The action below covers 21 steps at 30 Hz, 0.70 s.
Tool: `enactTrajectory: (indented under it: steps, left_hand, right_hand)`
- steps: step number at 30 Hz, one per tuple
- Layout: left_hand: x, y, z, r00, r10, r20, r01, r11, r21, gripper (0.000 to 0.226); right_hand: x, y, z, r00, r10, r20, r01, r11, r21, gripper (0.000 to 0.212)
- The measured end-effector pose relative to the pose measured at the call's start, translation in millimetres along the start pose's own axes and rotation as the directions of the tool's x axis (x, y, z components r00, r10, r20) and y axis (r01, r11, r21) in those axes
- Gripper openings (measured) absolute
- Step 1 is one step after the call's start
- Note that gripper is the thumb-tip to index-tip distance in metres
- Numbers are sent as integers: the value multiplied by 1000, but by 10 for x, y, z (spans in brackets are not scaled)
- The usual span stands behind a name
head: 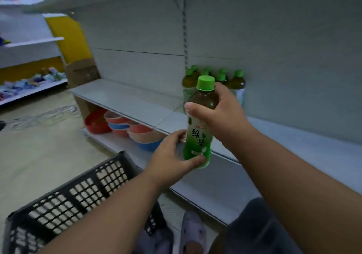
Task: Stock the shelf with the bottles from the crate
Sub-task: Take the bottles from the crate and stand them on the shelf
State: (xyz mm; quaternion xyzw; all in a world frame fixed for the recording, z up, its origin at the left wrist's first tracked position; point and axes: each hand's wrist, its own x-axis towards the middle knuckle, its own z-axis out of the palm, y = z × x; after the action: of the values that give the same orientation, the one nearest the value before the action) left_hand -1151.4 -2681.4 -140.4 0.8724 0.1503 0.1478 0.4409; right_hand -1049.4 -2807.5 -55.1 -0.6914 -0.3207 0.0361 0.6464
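A green-tea bottle (199, 132) with a green cap and green label is held upright in front of the white shelf (125, 98). My right hand (221, 114) grips its upper body just under the cap. My left hand (172, 155) holds its base, thumb across the bottom of the label. Several matching bottles (236, 84) stand in a cluster at the back of the shelf, behind the held one. The black plastic crate (78, 193) sits at the lower left below my left forearm; its inside is hidden.
Stacked red, blue and beige bowls (133, 130) lie on the bottom shelf below. A cardboard box (81, 72) stands at the shelf's left end. Another shelf unit (33, 89) with colourful goods is at far left. My slippered feet (193, 232) are by the crate.
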Motion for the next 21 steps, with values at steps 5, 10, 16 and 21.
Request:
enactTrajectory:
  steps: [5, 10, 16, 21]
  left_hand:
    - [548, 113, 471, 990, 78, 120, -76, 997, -21, 106]
    - [1184, -49, 887, 971, 122, 205, -147, 983, 110, 114]
    - [1785, -388, 1258, 955, 68, 289, -152, 948, 278, 121]
    - [2033, -560, 1441, 960, 165, 226, -245, 885, 397, 116]
  right_hand:
    - [152, 241, -518, 984, 63, -167, -71, 997, -41, 51]
    - [473, 670, -803, 956, 99, -275, -118, 992, -52, 49]
    - [884, 1255, -764, 941, 123, -314, -186, 966, -178, 41]
    - [1016, 1507, -685, 916, 136, -378, -244, 936, -255, 51]
